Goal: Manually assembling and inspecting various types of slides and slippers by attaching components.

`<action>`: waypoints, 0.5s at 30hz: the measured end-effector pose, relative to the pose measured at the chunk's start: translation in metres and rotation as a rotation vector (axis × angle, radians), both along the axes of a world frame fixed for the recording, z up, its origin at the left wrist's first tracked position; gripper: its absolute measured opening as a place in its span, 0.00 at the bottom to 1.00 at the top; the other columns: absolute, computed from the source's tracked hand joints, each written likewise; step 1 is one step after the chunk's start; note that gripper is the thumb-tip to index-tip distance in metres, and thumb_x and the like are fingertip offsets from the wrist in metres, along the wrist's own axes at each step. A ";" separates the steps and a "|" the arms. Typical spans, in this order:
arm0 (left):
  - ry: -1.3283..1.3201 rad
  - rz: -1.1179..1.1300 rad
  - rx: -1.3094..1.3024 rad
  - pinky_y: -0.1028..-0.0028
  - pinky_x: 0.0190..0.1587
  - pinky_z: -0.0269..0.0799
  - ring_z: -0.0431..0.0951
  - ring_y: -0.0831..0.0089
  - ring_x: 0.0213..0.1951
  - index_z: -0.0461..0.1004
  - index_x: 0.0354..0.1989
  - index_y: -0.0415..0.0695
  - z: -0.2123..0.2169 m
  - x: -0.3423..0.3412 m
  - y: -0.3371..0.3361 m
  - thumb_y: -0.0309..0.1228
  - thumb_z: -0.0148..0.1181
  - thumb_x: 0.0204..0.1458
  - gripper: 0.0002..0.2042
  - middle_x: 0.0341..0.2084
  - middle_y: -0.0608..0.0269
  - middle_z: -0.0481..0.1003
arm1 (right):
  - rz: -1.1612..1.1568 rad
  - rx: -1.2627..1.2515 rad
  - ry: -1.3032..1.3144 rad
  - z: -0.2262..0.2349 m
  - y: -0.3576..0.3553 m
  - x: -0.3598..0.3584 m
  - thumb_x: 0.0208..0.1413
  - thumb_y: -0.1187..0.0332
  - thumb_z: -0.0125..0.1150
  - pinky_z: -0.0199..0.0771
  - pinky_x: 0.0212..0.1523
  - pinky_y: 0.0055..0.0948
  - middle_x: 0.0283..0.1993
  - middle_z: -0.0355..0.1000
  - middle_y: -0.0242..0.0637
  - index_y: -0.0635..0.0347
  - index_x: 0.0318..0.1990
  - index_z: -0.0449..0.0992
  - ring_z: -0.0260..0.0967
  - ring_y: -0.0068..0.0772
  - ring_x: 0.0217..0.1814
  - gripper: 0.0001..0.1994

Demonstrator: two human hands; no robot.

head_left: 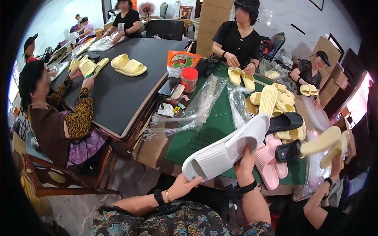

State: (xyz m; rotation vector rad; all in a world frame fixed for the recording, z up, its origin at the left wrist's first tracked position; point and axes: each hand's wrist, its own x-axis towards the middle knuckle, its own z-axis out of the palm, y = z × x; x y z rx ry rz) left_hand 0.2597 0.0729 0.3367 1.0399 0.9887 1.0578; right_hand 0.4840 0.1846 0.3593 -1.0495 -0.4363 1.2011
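Note:
A pair of white ribbed slippers [210, 159] is held up over the near edge of the green table, the two overlapping sole to sole or side by side; I cannot tell which. My left hand [184, 188] grips the lower left end of the nearer slipper, thumb on its rim. Under the pair's right part, my right hand [246, 163] is closed, its fingers partly hidden by the slippers. Just right of it lie pink slippers [267, 165], a black slipper [289, 151] and another black slipper [285, 122]. Yellow slippers [269, 100] are heaped behind them.
Clear plastic bags [206, 98] and thin plastic ties [171, 125] cover the green table [185, 145]. A red-lidded jar [189, 80] and phone [169, 87] stand left. Co-workers handle yellow slippers around; one's hand [335, 167] is close at right. A wooden chair [71, 177] stands left.

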 end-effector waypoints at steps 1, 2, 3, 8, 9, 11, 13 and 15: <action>-0.004 0.009 -0.003 0.72 0.43 0.73 0.75 0.76 0.40 0.70 0.52 0.36 -0.002 -0.001 0.001 0.31 0.61 0.55 0.18 0.40 0.61 0.76 | 0.009 -0.003 -0.004 -0.005 -0.003 -0.001 0.67 0.62 0.47 0.62 0.62 0.41 0.60 0.64 0.39 0.64 0.63 0.58 0.61 0.39 0.61 0.22; 0.034 0.108 0.034 0.72 0.41 0.72 0.74 0.77 0.38 0.71 0.49 0.35 -0.003 -0.001 0.004 0.30 0.59 0.56 0.15 0.37 0.62 0.76 | -0.012 0.019 0.020 -0.010 -0.004 -0.002 0.67 0.62 0.47 0.63 0.61 0.39 0.60 0.64 0.39 0.64 0.63 0.58 0.62 0.37 0.60 0.22; 0.074 0.206 0.071 0.72 0.39 0.72 0.74 0.78 0.36 0.72 0.47 0.34 -0.002 -0.002 0.006 0.30 0.56 0.57 0.13 0.35 0.63 0.76 | -0.033 0.041 0.045 -0.013 -0.005 -0.003 0.67 0.63 0.46 0.64 0.60 0.38 0.60 0.64 0.38 0.64 0.63 0.59 0.63 0.36 0.59 0.21; 0.182 0.184 0.140 0.72 0.48 0.69 0.73 0.76 0.44 0.69 0.52 0.33 0.026 -0.054 0.020 0.27 0.53 0.56 0.16 0.42 0.63 0.75 | -0.197 0.046 -0.101 -0.009 0.005 0.065 0.65 0.67 0.48 0.72 0.53 0.40 0.55 0.68 0.42 0.62 0.61 0.62 0.69 0.40 0.53 0.19; 0.165 0.219 0.170 0.72 0.49 0.69 0.73 0.76 0.44 0.68 0.52 0.33 0.032 -0.068 0.029 0.26 0.53 0.55 0.17 0.43 0.62 0.75 | -0.199 0.083 -0.110 0.008 0.002 0.069 0.63 0.71 0.48 0.73 0.53 0.42 0.56 0.67 0.44 0.63 0.61 0.62 0.69 0.41 0.53 0.19; 0.356 0.318 0.273 0.72 0.50 0.69 0.73 0.73 0.45 0.68 0.53 0.34 0.043 -0.089 0.050 0.26 0.54 0.54 0.18 0.44 0.60 0.75 | -0.078 0.116 -0.198 0.013 -0.003 0.087 0.59 0.76 0.46 0.73 0.54 0.43 0.56 0.67 0.45 0.63 0.61 0.61 0.69 0.42 0.54 0.21; 0.426 0.139 0.223 0.72 0.49 0.70 0.74 0.72 0.44 0.68 0.53 0.33 0.055 -0.099 0.074 0.28 0.55 0.54 0.19 0.42 0.57 0.75 | 0.080 0.079 -0.341 0.002 -0.009 0.091 0.47 0.85 0.42 0.69 0.58 0.41 0.57 0.66 0.48 0.66 0.63 0.58 0.68 0.41 0.56 0.30; 0.488 0.030 0.333 0.70 0.44 0.71 0.76 0.68 0.39 0.68 0.53 0.34 0.046 -0.088 0.104 0.34 0.57 0.54 0.21 0.37 0.51 0.76 | 0.196 0.094 -0.589 -0.040 -0.006 0.089 0.48 0.82 0.48 0.71 0.54 0.35 0.56 0.67 0.48 0.67 0.64 0.56 0.68 0.38 0.55 0.31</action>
